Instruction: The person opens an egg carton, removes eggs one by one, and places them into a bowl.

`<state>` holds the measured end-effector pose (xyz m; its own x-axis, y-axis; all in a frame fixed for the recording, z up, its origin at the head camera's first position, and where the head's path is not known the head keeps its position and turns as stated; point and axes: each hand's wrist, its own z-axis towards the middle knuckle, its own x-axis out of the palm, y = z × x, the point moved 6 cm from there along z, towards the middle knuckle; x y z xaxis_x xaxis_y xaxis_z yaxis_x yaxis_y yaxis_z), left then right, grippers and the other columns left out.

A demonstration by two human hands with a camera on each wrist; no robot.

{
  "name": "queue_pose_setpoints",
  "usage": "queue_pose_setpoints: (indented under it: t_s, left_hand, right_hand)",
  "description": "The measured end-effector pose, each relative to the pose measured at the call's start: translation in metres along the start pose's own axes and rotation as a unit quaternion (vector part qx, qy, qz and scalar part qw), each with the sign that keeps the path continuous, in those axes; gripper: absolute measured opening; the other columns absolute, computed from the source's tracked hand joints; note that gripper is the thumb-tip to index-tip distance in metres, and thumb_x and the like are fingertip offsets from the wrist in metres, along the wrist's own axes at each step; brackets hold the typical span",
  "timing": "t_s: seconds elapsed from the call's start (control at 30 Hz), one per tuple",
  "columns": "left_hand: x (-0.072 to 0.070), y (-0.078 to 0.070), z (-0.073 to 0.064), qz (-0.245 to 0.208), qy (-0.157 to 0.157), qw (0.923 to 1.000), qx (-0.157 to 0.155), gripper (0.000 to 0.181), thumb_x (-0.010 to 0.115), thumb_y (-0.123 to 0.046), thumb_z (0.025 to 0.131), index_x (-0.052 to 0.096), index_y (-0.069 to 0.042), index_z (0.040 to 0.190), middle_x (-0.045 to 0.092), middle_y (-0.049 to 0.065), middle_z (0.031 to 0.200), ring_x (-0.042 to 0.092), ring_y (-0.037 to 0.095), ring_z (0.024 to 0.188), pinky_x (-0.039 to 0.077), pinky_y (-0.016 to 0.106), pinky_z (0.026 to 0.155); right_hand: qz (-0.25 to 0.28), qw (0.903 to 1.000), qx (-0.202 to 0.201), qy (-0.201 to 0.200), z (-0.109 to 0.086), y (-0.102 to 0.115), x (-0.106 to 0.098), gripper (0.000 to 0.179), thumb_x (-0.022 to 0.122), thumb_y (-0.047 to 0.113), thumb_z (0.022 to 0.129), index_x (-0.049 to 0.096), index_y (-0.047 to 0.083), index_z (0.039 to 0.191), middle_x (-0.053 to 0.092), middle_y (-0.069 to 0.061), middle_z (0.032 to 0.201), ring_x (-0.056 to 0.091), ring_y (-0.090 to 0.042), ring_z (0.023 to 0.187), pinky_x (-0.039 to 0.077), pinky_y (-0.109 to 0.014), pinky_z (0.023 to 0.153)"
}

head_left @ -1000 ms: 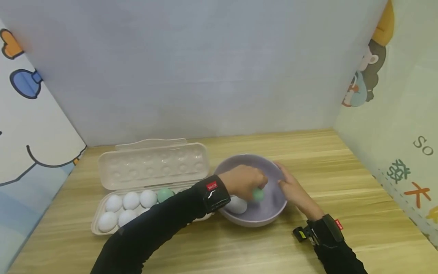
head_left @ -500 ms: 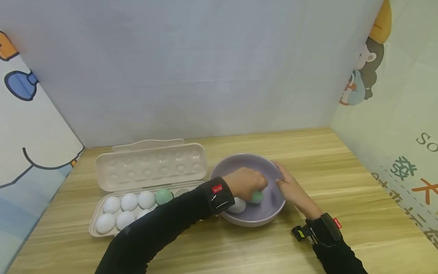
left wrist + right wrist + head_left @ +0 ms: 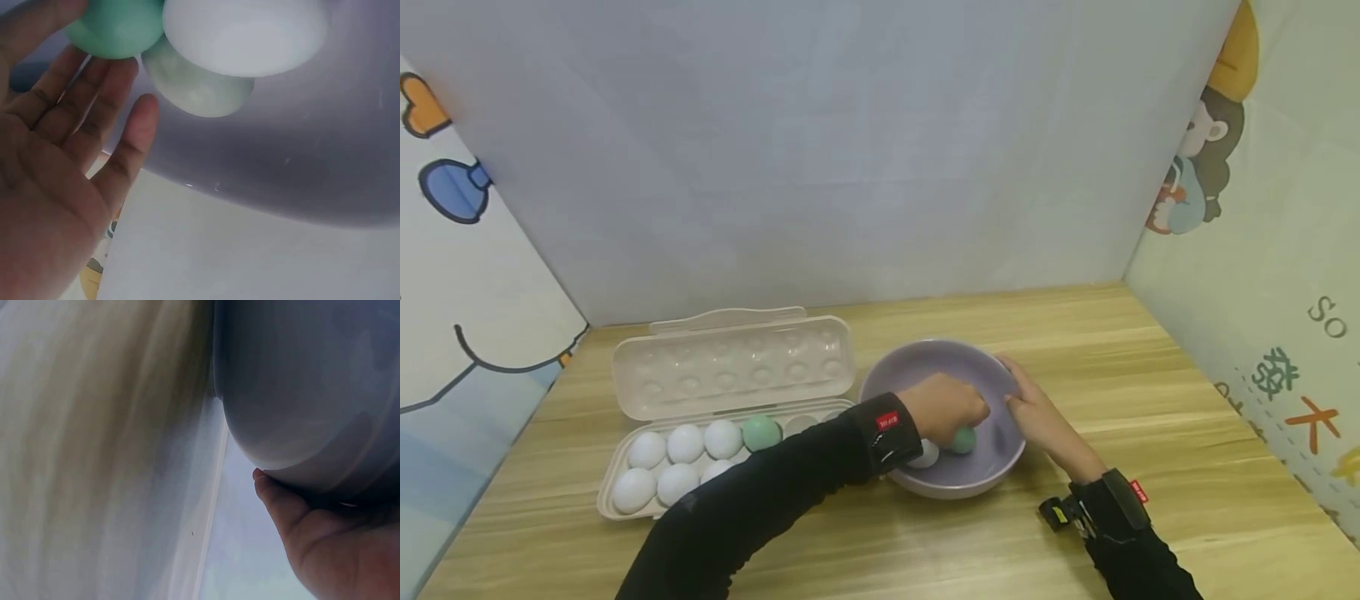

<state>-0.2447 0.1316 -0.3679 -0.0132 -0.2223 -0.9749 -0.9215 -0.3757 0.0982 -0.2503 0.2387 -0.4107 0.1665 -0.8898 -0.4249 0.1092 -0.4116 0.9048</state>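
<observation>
Inside the lavender bowl (image 3: 925, 354), my left hand (image 3: 943, 408) reaches down and pinches a green egg (image 3: 963, 441) by its fingertips. The left wrist view shows the thumb and fingertips at the edges of this green egg (image 3: 119, 28), with the little finger apart. Beside it lie a white egg (image 3: 247, 31) and a pale green egg (image 3: 197, 84); the left forearm partly covers the white egg (image 3: 927, 455) in the head view. My right hand (image 3: 1045, 421) grips the bowl's right rim, and in the right wrist view a fingertip presses the bowl's outer wall (image 3: 294, 412).
An egg carton (image 3: 730, 367) stands at the left with its lid folded back. Several white eggs (image 3: 645, 450) and a green egg (image 3: 762, 433) sit in it, and the left sleeve hides part of the tray. Printed sheets (image 3: 1262, 208) and a plain backdrop (image 3: 850, 167) surround the wooden table (image 3: 1150, 400).
My left hand and the green egg have come slightly lower in the bowl, and more of the egg shows below the fingers. The right hand keeps its hold on the rim.
</observation>
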Motion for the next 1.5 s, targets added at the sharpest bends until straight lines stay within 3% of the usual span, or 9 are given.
queue_pose_setpoints:
  t_s: [0.17, 0.3, 0.43, 0.57, 0.73, 0.87, 1.0, 1.13, 1.5]
  left_hand:
    - [-0.004, 0.004, -0.011, -0.021, 0.003, 0.9996, -0.02, 0.026, 0.067, -0.019, 0.077, 0.059, -0.018, 0.102, 0.056, -0.008, 0.091, 0.051, 0.008, 0.084, 0.044, 0.022, 0.069]
    - [-0.026, 0.014, -0.031, -0.034, -0.013, 0.9987, -0.037, 0.035, 0.065, -0.02, 0.081, 0.055, -0.016, 0.114, 0.057, -0.004, 0.107, 0.052, 0.011, 0.099, 0.044, 0.026, 0.082]
    - [-0.047, 0.027, -0.063, -0.056, -0.048, 0.9961, -0.05, 0.035, 0.064, -0.019, 0.081, 0.054, -0.014, 0.113, 0.056, -0.001, 0.108, 0.052, 0.015, 0.099, 0.044, 0.029, 0.083]
    - [-0.05, 0.043, -0.101, -0.089, -0.076, 0.9897, -0.083, 0.031, 0.063, -0.013, 0.08, 0.055, -0.013, 0.109, 0.055, 0.0, 0.099, 0.053, 0.016, 0.089, 0.046, 0.031, 0.077]
    - [-0.032, 0.065, -0.145, -0.102, -0.072, 0.9829, -0.135, 0.027, 0.061, -0.006, 0.079, 0.057, -0.014, 0.104, 0.058, 0.001, 0.096, 0.055, 0.017, 0.088, 0.047, 0.032, 0.076]
    - [-0.001, 0.078, -0.175, -0.132, -0.018, 0.9761, -0.172, 0.038, 0.056, 0.008, 0.072, 0.059, -0.011, 0.104, 0.059, 0.004, 0.101, 0.055, 0.019, 0.093, 0.046, 0.034, 0.082]
    - [0.027, 0.089, -0.195, -0.183, 0.03, 0.9608, -0.206, 0.042, 0.057, 0.01, 0.07, 0.06, -0.011, 0.106, 0.058, 0.005, 0.105, 0.052, 0.021, 0.099, 0.043, 0.039, 0.087]
    - [0.042, 0.097, -0.2, -0.205, 0.03, 0.9545, -0.214, 0.034, 0.065, 0.004, 0.068, 0.062, -0.011, 0.098, 0.057, 0.003, 0.098, 0.052, 0.021, 0.092, 0.043, 0.041, 0.085]
    - [0.049, 0.098, -0.2, -0.197, -0.038, 0.9626, -0.181, 0.023, 0.065, 0.003, 0.065, 0.06, -0.008, 0.084, 0.048, -0.001, 0.081, 0.047, 0.016, 0.074, 0.045, 0.034, 0.07]
  right_hand:
    - [-0.004, 1.0, 0.004, 0.005, 0.0, -0.002, 0.005, 0.057, 0.029, -0.002, 0.087, 0.016, 0.011, 0.141, 0.021, -0.024, 0.141, 0.029, -0.044, 0.123, 0.032, -0.058, 0.094]
    - [-0.017, 0.9998, 0.004, 0.004, 0.001, 0.001, 0.005, 0.056, 0.029, -0.002, 0.087, 0.016, 0.009, 0.14, 0.021, -0.025, 0.141, 0.027, -0.045, 0.123, 0.03, -0.06, 0.094]
    - [-0.031, 0.9995, 0.0, -0.003, 0.001, 0.004, 0.003, 0.056, 0.03, -0.002, 0.086, 0.017, 0.007, 0.139, 0.021, -0.026, 0.141, 0.025, -0.046, 0.124, 0.028, -0.061, 0.095]
    - [-0.041, 0.9991, -0.003, -0.01, -0.001, 0.004, -0.001, 0.056, 0.03, -0.003, 0.086, 0.017, 0.006, 0.139, 0.02, -0.026, 0.141, 0.024, -0.046, 0.124, 0.027, -0.062, 0.095]
    - [-0.05, 0.9986, 0.002, -0.016, -0.005, 0.006, -0.008, 0.055, 0.029, -0.004, 0.086, 0.016, 0.004, 0.139, 0.019, -0.026, 0.142, 0.021, -0.047, 0.125, 0.023, -0.062, 0.097]
    - [-0.051, 0.9986, 0.006, -0.016, -0.008, 0.007, -0.01, 0.056, 0.029, -0.004, 0.086, 0.015, 0.004, 0.139, 0.017, -0.027, 0.142, 0.021, -0.047, 0.125, 0.023, -0.062, 0.097]
    - [-0.045, 0.9989, 0.006, -0.015, -0.009, 0.006, -0.011, 0.056, 0.029, -0.005, 0.086, 0.014, 0.003, 0.139, 0.016, -0.027, 0.142, 0.02, -0.048, 0.125, 0.023, -0.063, 0.097]
    - [-0.041, 0.999, 0.008, -0.015, -0.01, 0.004, -0.013, 0.055, 0.028, -0.004, 0.087, 0.013, 0.004, 0.14, 0.015, -0.026, 0.143, 0.02, -0.047, 0.125, 0.023, -0.063, 0.097]
    - [-0.019, 0.9997, 0.011, -0.013, -0.011, 0.005, -0.012, 0.056, 0.028, -0.004, 0.087, 0.014, 0.006, 0.14, 0.015, -0.025, 0.143, 0.021, -0.047, 0.125, 0.025, -0.062, 0.096]
